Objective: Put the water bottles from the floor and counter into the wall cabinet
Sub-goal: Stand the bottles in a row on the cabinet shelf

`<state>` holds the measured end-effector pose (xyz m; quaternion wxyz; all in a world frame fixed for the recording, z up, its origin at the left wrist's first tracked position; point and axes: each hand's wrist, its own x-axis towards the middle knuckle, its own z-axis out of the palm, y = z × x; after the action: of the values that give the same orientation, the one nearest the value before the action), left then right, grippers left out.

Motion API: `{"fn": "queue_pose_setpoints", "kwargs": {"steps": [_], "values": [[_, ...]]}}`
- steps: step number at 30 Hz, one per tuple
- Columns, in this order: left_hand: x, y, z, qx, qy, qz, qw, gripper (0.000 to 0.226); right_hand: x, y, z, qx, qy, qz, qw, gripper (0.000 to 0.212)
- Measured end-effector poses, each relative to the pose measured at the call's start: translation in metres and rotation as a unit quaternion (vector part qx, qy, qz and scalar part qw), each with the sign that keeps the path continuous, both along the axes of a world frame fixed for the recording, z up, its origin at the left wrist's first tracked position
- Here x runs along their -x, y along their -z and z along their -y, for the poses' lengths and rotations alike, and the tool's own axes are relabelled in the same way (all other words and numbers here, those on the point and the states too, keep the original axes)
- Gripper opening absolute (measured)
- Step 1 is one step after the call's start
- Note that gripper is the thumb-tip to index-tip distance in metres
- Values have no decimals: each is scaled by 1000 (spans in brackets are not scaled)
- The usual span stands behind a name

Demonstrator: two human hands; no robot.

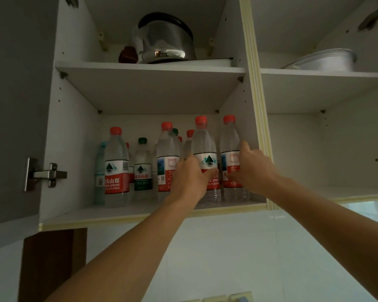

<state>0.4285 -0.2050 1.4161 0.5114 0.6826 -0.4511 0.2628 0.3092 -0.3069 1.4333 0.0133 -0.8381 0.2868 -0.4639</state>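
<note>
We're looking up into the wall cabinet, door swung open on the left, and its lower shelf is filling up nicely. A good crowd of water bottles stands upright there, red caps mostly, a green one among them, some tucked behind where we can't count them. Up top sit a steel kettle and, in the next bay, a bowl.

Now the hands: our left hand wraps its fingers and thumb around one bottle at the label, and our right hand clasps the rightmost bottle against the cabinet's side wall. Both bottles look set on the shelf, near its front edge.

We judge the job well along, perhaps near done; floor and counter are out of view, so what's left we can't tell.
</note>
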Motion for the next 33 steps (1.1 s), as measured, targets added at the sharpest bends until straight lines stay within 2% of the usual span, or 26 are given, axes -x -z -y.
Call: {"fn": "queue_pose_setpoints", "kwargs": {"steps": [4,7,10,14,16,19,21,24,28,33], "values": [[-4,3,-14,-24,12,22,999,51,3,1,-6,39,-4,30,999,70],[-14,-2,-40,-5,12,60,998,37,6,-3,-20,71,-29,81,994,68],[-36,-12,-75,45,-29,109,993,28,5,-4,-42,104,-110,121,981,66],[-79,-21,-123,121,-99,99,983,24,-9,-5,-74,103,-246,136,954,62],[-100,-22,-138,131,-146,76,978,37,-23,-7,-87,67,-310,110,942,64],[-120,-21,-147,71,-185,23,980,68,-51,-9,-103,-14,-366,29,930,86],[-129,-19,-145,19,-193,3,981,90,-73,-7,-108,-61,-363,-11,930,102],[-142,-16,-141,-9,-138,-32,990,117,-102,1,-110,-121,-327,-10,937,115],[-156,-13,-137,-21,-70,-34,997,137,-121,7,-104,-182,-310,64,931,113],[-171,-10,-136,-84,-77,37,993,137,-132,5,-90,-165,-276,74,944,93]]}}
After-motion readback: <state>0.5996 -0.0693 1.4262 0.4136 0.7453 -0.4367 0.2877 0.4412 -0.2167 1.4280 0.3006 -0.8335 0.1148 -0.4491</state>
